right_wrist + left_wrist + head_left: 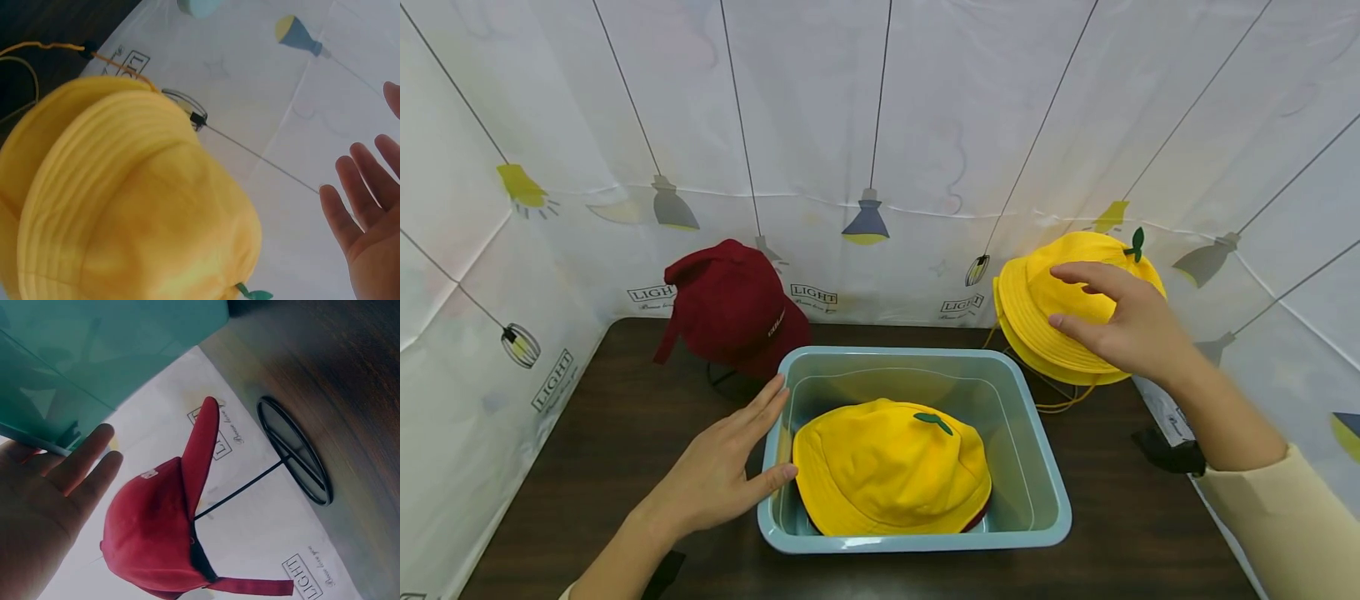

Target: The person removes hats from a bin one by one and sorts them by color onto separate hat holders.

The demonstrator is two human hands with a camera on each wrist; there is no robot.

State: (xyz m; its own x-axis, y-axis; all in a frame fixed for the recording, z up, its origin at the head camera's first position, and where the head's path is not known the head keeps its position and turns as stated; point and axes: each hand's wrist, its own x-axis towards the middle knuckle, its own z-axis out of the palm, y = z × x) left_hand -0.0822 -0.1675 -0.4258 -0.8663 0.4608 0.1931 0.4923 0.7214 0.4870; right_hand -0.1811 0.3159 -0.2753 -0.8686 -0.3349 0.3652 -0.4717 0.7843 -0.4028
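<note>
A pale blue plastic tub holds a yellow bucket hat with a green leaf sprout on top; a dark red edge shows beneath its brim. My left hand rests with extended fingers at the tub's left rim. Behind it, a dark red baseball cap hangs on a thin black wire stand. At the right, a second yellow bucket hat with a leaf sprout is raised above the table. My right hand hovers before this hat, fingers loosely bent, holding nothing.
The dark wooden table is bounded at the back and sides by a white sheet printed with hanging lamps. Yellow cords dangle under the right hat. A black strap-like object is by my right forearm.
</note>
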